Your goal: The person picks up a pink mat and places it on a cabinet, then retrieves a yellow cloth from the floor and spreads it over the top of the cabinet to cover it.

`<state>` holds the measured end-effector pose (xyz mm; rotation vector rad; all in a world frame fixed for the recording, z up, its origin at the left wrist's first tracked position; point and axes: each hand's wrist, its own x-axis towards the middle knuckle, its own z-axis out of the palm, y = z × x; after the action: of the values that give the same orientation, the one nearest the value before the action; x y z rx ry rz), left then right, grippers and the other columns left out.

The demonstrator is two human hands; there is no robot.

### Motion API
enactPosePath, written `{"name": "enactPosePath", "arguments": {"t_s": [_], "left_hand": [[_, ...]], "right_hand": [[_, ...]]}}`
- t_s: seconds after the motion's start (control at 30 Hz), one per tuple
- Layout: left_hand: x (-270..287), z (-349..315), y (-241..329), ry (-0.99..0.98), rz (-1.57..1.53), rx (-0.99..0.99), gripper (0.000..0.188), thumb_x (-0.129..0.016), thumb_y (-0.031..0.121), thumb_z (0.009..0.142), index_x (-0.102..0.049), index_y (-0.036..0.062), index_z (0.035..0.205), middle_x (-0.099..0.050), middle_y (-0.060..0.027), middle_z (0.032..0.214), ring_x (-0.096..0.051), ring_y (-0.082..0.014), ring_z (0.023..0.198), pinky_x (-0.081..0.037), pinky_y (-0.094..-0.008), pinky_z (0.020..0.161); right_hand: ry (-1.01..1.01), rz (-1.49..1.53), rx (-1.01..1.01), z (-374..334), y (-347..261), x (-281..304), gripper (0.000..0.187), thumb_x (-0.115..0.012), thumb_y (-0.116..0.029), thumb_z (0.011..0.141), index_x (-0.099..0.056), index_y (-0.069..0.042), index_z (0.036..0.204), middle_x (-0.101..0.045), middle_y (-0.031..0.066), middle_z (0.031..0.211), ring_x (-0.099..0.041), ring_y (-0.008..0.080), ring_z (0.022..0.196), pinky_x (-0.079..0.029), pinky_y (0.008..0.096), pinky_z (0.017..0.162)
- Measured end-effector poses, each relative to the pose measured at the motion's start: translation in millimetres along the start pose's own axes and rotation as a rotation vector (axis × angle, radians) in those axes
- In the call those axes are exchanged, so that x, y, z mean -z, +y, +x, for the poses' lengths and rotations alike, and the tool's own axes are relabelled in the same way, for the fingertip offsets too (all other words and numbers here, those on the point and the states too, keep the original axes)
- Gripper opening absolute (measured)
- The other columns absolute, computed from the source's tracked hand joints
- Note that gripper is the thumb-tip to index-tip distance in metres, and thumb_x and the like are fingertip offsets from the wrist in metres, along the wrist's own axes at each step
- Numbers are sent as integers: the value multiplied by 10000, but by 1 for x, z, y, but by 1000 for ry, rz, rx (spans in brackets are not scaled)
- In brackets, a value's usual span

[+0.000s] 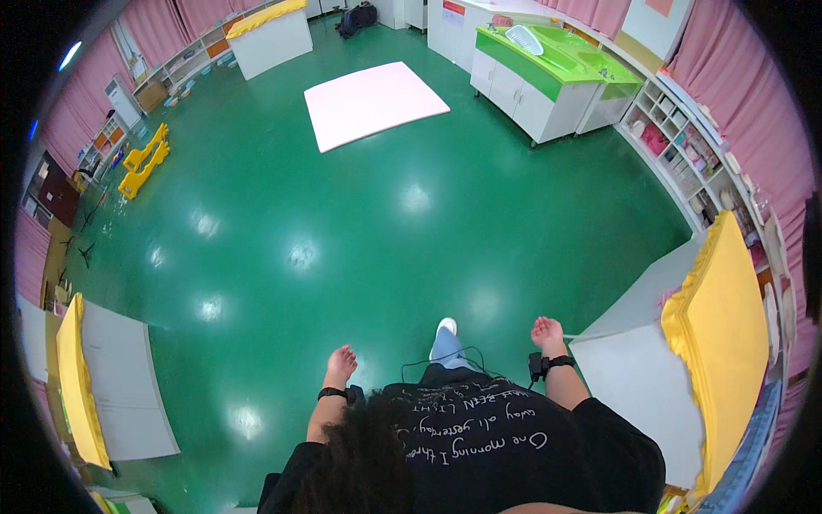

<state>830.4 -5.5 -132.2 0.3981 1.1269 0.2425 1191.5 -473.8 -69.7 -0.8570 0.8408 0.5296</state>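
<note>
My left hand (342,363) hangs beside my body above the green floor (342,283), its fingers loosely bent and nothing in them. On the other side, my right hand (546,331) is also empty, with relaxed, half-curled fingers. A black strap with a small dark device sits on each wrist. Closest to the right hand is a white table (642,377) with a ruffled yellow cover (723,343); the hand appears apart from it. One white shoe (447,326) shows below me, and a thin dark cable loops around my waist.
A pale pink mat (372,103) lies on the floor ahead. Beyond it to the right stands a green-topped sink unit (556,64) holding a white basket (524,39). Shelves (685,146) line the right wall. Left are a yellow plastic frame (145,163) and another yellow-covered table (120,381).
</note>
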Motion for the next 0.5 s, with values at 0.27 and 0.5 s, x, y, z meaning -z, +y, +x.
{"name": "enactPosePath", "arguments": {"t_s": [0.27, 0.5], "left_hand": [[-129, 103, 59, 96, 21, -28, 143, -396, 218, 829, -481, 117, 885, -484, -16, 725, -470, -169, 637, -378, -312, 542], [-288, 178, 128, 11, -124, 4, 173, -451, 201, 837, -485, 104, 976, -499, -14, 780, -480, -165, 689, -393, -290, 593]], "right_hand": [[-12, -49, 118, 96, -107, -182, 111, -452, -188, 824, -513, -97, 838, -563, 5, 771, -535, 165, 678, -408, 294, 580], [-276, -67, -54, 199, -131, -318, 121, -494, -189, 791, -543, -93, 846, -573, 30, 811, -535, 200, 741, -401, 323, 638]]}}
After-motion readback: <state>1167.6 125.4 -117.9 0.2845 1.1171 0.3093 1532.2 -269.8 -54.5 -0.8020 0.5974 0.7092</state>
